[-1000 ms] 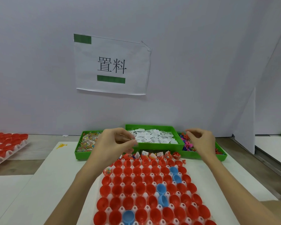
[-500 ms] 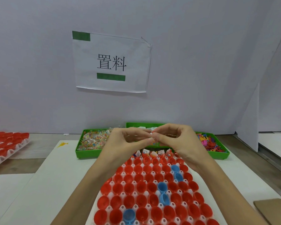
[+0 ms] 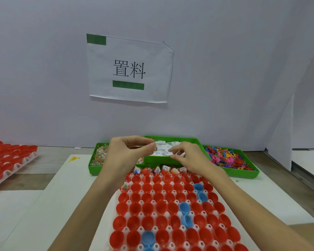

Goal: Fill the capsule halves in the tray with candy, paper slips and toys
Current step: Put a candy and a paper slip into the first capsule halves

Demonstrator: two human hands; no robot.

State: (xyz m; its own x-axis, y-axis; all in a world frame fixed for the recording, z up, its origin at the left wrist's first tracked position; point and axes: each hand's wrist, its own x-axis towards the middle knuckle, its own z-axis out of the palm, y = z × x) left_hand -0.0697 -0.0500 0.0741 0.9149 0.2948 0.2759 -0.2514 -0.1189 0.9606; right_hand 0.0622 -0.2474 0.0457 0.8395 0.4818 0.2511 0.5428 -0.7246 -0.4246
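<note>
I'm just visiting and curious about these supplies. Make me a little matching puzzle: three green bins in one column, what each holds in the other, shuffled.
Bins:
1. left green bin
2. middle green bin
3. right green bin

Contents:
A. white paper slips
B. colourful plastic toys
C. wrapped candy

Pairs: 1-C, 2-A, 3-B.

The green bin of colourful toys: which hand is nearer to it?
Right. The right hand hovers over the paper-slip bin, beside the toy bin; the left hand is farther, by the candy bin.
</note>
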